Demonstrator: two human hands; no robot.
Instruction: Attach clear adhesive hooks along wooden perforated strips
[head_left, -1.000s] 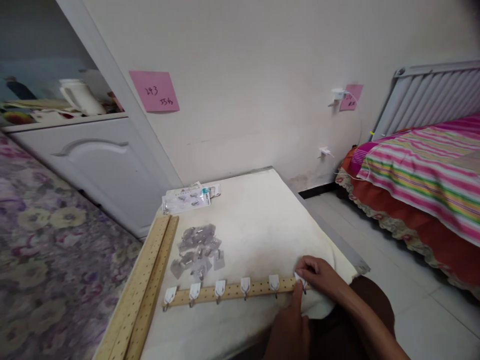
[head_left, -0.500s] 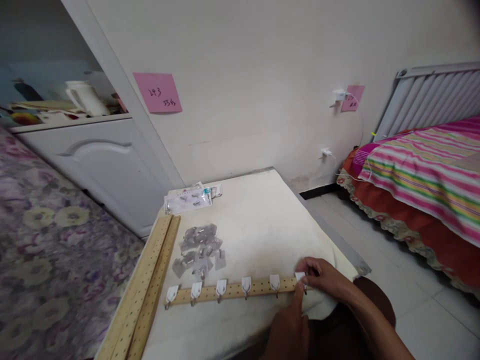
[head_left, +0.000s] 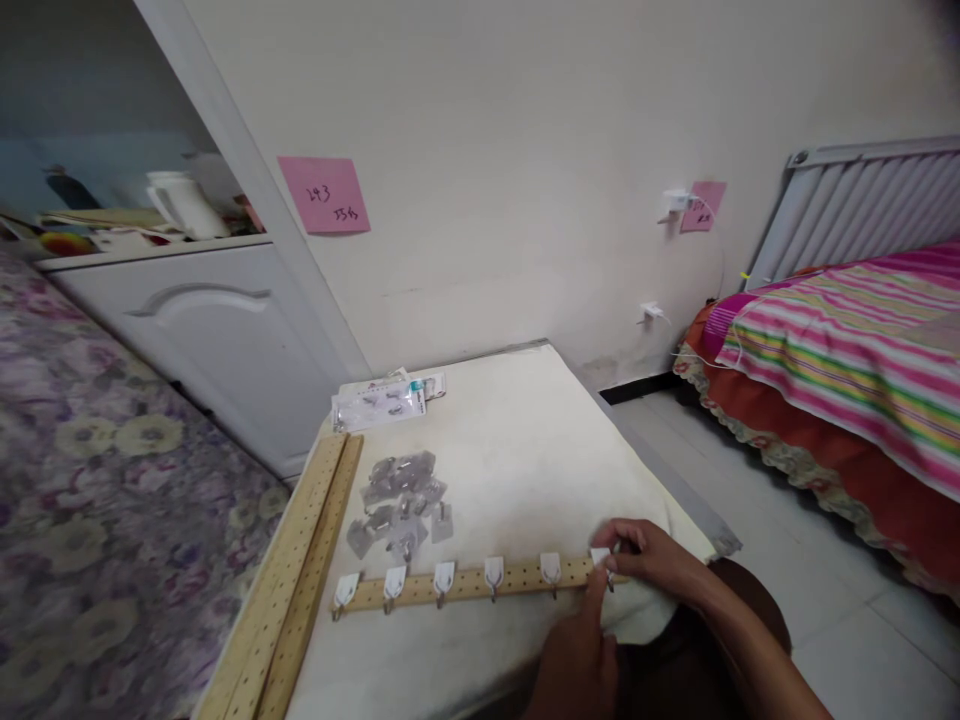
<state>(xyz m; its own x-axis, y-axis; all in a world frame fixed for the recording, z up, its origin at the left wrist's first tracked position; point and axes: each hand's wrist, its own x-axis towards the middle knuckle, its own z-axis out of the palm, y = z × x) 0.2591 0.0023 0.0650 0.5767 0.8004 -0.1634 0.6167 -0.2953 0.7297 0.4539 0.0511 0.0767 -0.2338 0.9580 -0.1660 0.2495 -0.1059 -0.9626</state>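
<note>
A narrow perforated wooden strip (head_left: pixel 517 577) lies across the near part of the table, with several white adhesive hooks (head_left: pixel 493 572) along it, their metal hooks towards me. At its right end sits one more white hook (head_left: pixel 598 555), partly covered by my fingers. My right hand (head_left: pixel 649 555) is closed round this end hook from the right, thumb and fingers pinching at it. My left hand (head_left: pixel 574 650) comes from below, its index fingertip pressed against the same hook and the other fingers curled in.
Behind the strip lies a pile of grey-clear hooks (head_left: pixel 405 490). Packaged hooks (head_left: pixel 379 402) lie at the table's back left. Longer perforated wooden strips (head_left: pixel 300 560) run along the left edge. A floral cloth (head_left: pixel 112 520) hangs at left; a bed (head_left: pixel 847 350) stands at right.
The view has shifted very slightly. Both hands stay at the end hook with almost no visible movement, and the strip lies as before.
</note>
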